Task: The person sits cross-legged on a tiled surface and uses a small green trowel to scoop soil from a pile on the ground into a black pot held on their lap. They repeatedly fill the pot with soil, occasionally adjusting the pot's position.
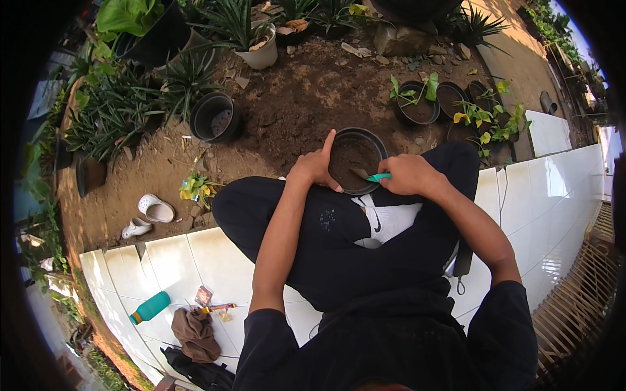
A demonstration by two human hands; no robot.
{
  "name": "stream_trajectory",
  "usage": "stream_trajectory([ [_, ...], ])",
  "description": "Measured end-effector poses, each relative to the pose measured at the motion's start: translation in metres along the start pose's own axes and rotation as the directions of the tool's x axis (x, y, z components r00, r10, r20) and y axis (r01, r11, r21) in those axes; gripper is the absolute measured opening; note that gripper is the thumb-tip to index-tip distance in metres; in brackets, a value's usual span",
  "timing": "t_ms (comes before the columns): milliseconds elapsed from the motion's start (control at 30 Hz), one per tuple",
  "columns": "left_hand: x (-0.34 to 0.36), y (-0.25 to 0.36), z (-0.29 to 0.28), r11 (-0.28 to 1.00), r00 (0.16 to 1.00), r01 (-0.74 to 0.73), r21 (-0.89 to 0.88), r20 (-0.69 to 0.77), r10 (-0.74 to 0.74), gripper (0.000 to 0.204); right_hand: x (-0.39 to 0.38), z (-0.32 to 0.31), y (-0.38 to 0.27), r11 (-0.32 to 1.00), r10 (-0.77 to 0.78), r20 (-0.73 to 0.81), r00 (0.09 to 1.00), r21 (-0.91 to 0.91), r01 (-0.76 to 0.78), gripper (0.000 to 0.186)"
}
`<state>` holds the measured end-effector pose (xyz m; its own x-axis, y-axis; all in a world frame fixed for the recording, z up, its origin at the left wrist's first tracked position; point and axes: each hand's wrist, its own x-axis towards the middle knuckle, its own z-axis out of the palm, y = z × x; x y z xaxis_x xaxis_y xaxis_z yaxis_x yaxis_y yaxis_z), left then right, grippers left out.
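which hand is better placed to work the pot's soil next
Likely the right hand: it holds the green-handled trowel, blade inside the black pot, while the left hand rests at its rim.

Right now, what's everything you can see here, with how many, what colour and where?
Soil-filled pot: one, black, between the hands
Trowel: one, teal handle, blade in that pot
Left pot: one, black, on the soil
White pot: one, top
Right pots: several, black, some with leafy plants
Spiky plants: many, green, left and top
Small plant: one, green-yellow, near the clogs
Clogs: two, white, left
Rock: one, grey-brown, top
Bottle: one, teal, on white tiles
Cloth: one, brown, below the bottle
Slats: many, brown, lower right
Left hand: one, bare, at the soil-filled pot's left side
Right hand: one, bare, gripping the trowel
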<state>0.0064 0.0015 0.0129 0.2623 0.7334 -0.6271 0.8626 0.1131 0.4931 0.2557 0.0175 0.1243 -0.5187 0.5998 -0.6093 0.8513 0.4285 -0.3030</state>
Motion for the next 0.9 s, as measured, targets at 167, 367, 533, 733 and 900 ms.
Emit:
stream_trajectory([
  [167,-0.003,0.003,0.000,1.000,1.000,0.002,0.009,-0.017,-0.002,0.166,-0.002,0.001,-0.002,1.000,0.008,0.000,1.000,0.004,-0.008,0.034],
  [367,-0.007,0.004,-0.001,0.999,0.999,-0.013,0.035,-0.034,0.014,0.162,-0.002,0.002,-0.003,1.000,0.025,-0.001,1.000,0.013,-0.025,0.034],
  [533,-0.009,0.005,-0.002,0.999,0.999,-0.016,0.042,-0.039,0.018,0.161,-0.002,0.003,0.000,1.000,0.023,0.000,1.000,0.001,-0.023,0.035],
  [733,-0.010,0.003,-0.001,1.000,0.999,-0.020,-0.001,-0.046,0.020,0.161,-0.013,-0.027,0.004,0.995,-0.007,-0.029,1.000,-0.097,0.004,0.028],
  [900,-0.007,0.004,-0.001,1.000,1.000,-0.010,0.007,-0.025,0.010,0.164,-0.006,-0.023,0.002,0.991,-0.028,-0.040,0.999,-0.131,0.023,0.031],
])
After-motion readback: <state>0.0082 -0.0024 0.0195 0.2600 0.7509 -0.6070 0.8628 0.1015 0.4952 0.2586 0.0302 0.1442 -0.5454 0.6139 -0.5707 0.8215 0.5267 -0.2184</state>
